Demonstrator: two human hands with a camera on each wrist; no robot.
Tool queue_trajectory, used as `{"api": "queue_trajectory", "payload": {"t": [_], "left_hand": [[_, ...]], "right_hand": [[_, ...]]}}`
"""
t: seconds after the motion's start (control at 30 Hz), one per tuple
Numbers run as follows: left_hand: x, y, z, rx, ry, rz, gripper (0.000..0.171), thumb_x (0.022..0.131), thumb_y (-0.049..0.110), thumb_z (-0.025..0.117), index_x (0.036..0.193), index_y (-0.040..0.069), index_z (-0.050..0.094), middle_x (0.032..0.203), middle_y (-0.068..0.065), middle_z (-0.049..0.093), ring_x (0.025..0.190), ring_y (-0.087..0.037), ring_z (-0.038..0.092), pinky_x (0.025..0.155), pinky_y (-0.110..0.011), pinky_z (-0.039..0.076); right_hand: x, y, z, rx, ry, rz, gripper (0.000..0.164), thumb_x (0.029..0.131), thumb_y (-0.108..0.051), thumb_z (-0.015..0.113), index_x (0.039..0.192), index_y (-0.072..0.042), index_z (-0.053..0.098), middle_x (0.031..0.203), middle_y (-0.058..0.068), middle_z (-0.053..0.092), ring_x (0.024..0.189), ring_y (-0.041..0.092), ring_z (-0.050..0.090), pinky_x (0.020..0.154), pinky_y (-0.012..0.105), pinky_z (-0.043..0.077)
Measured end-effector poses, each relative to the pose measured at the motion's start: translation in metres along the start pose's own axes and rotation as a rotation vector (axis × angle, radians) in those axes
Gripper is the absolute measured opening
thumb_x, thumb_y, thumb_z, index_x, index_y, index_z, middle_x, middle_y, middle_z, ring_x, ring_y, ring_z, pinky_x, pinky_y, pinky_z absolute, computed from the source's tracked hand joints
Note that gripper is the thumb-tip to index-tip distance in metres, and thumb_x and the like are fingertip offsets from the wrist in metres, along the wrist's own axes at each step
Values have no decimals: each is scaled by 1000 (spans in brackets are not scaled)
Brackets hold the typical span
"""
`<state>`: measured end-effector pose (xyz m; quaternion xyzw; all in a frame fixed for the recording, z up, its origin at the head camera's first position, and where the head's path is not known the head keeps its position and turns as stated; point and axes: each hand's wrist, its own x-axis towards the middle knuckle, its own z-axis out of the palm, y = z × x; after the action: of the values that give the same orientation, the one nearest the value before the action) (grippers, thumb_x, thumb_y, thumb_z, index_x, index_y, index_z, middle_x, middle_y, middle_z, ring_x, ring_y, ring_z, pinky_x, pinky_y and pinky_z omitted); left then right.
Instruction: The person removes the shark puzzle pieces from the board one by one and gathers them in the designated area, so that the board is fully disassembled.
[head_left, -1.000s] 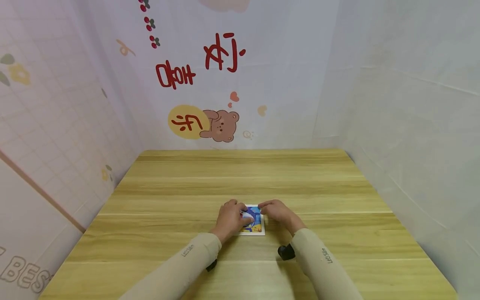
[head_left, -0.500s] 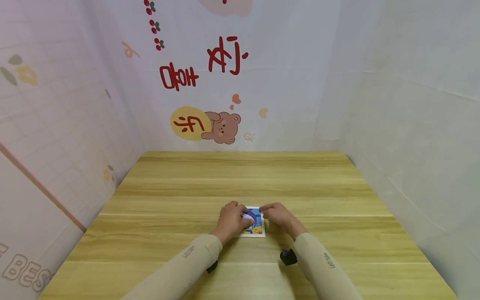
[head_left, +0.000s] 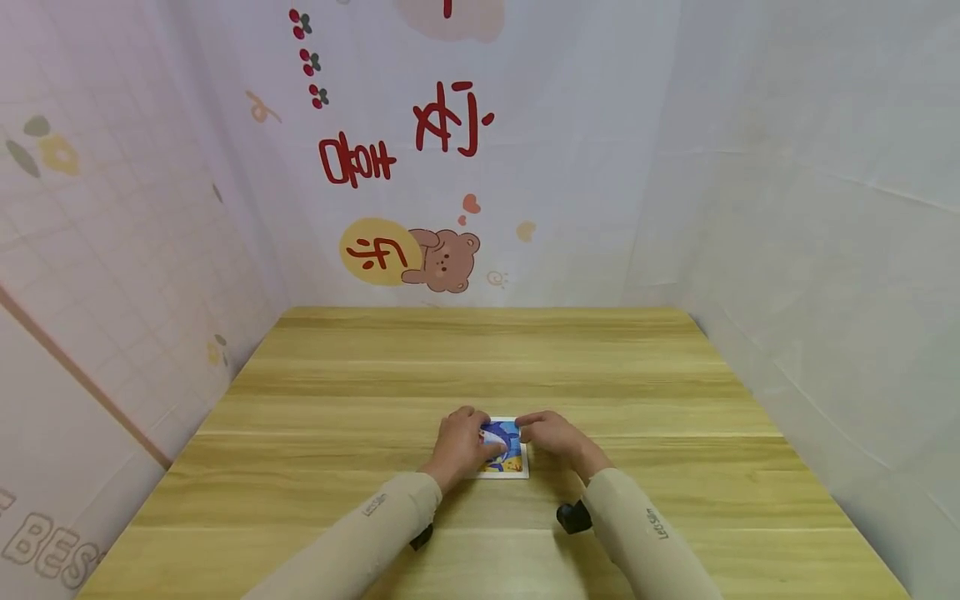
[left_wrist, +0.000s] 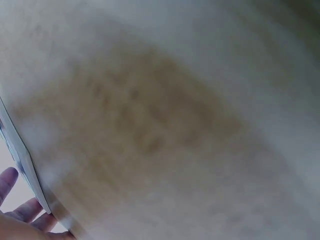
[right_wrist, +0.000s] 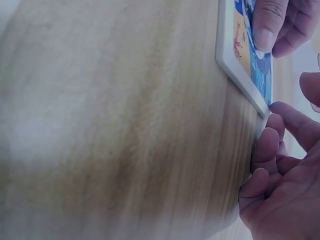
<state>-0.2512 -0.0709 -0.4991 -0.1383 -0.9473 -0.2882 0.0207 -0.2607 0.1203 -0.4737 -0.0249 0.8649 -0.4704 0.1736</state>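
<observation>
A small white-framed picture board [head_left: 511, 460] lies on the wooden table; its print shows a blue-and-white sea animal on blue and yellow. My left hand [head_left: 459, 446] covers the left part and holds it, thumb on the picture and fingers around the far and left side. In the right wrist view the left thumb [right_wrist: 269, 22] rests on the print. My right hand [head_left: 553, 433] reaches with its index finger to the far right corner of the frame [right_wrist: 240, 75]. The right thumb stands apart, and the other fingers are bent beside the edge.
The wooden table [head_left: 660, 383] stretches out on all sides of the board. White printed cloth [head_left: 570, 167] hangs behind it and along both sides. Black wrist devices [head_left: 573, 518] sit under both sleeves.
The board and both hands stay nearly in place. The right index finger shifts slightly at the corner. The whole head view drifts a little downward in the picture.
</observation>
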Motion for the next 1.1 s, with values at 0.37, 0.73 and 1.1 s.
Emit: {"api": "queue_trajectory", "payload": {"t": [0.37,0.73,1.1], "left_hand": [[-5,-3,0,-17,-10,5,50,85,35,79,119,0,66,125,-19,58,115,-38,54,103,-53,34],[-6,0,-2,-9,-31,0,49,87,35,77,121,2,65,128,-19,57,118,-37,53,105,-52,34],[-5,-4,-2,14,8,52,47,85,34,79,116,0,67,119,-17,61,111,-35,57,101,-55,35]], "right_hand": [[2,0,5,9,-1,18,35,86,-13,59,118,-3,70,133,17,58,125,36,47,107,58,30],[-3,-1,7,-29,20,-17,44,82,-7,59,125,0,66,133,19,59,122,33,50,106,55,34],[0,-3,7,48,27,-8,39,83,-10,60,119,3,68,129,18,61,123,34,50,106,53,35]]}}
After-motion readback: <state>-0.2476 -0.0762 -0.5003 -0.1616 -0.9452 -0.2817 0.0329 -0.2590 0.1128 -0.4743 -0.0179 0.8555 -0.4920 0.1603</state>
